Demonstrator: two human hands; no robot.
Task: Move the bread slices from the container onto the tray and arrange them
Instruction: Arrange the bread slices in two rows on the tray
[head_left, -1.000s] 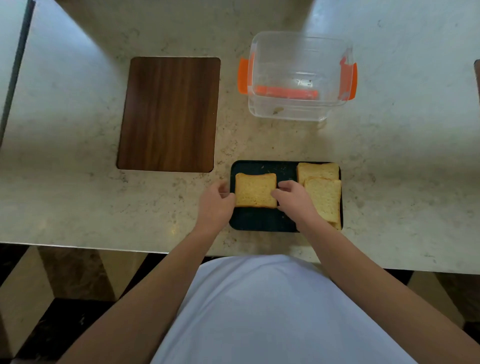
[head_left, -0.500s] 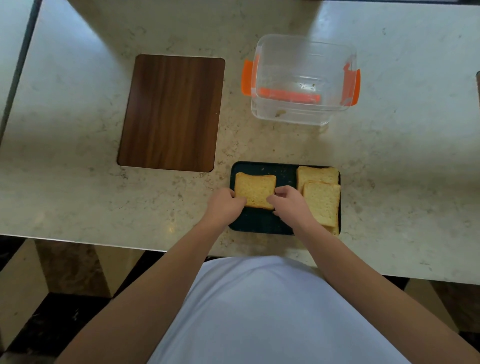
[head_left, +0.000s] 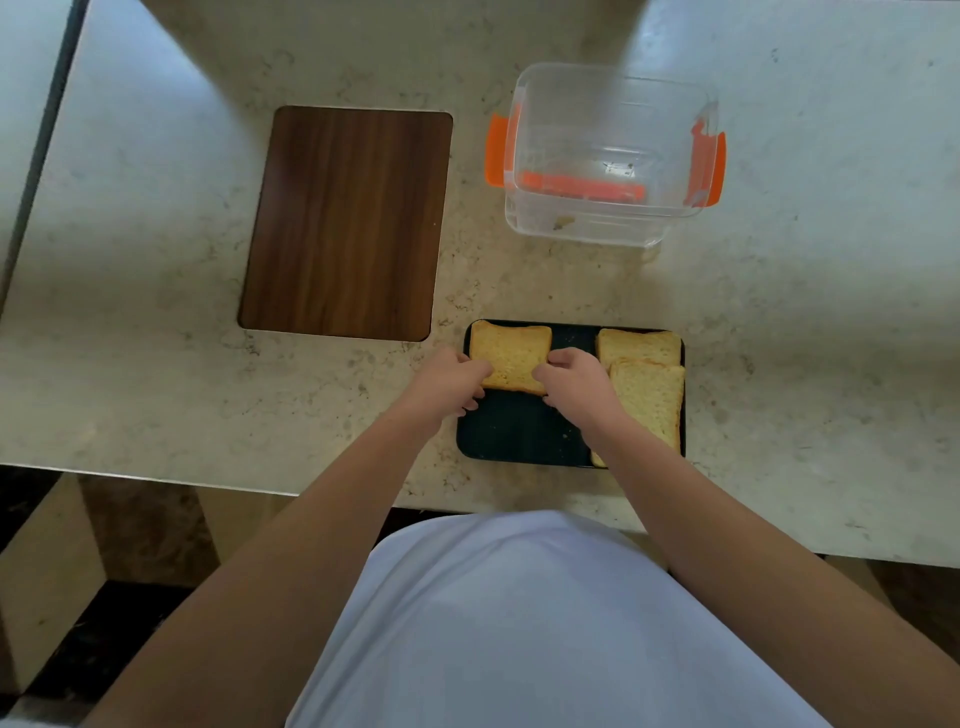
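A dark tray (head_left: 511, 431) lies near the counter's front edge. One bread slice (head_left: 511, 353) sits flat in its far left corner. My left hand (head_left: 449, 382) pinches its left edge and my right hand (head_left: 574, 382) pinches its right edge. Two more slices overlap along the tray's right side: a far one (head_left: 640, 347) and a near one (head_left: 652, 400) lying partly over it. The clear container (head_left: 613, 156) with orange clips stands behind the tray; it holds no slices, only a crumb.
A dark wooden board (head_left: 345, 223) lies to the left of the container on the marble counter (head_left: 810, 332). The counter's front edge runs just below the tray, with my white shirt (head_left: 524, 623) against it.
Both hands have slid the left slice away from me, from the tray's middle left up into its far left corner, still gripping its two side edges.
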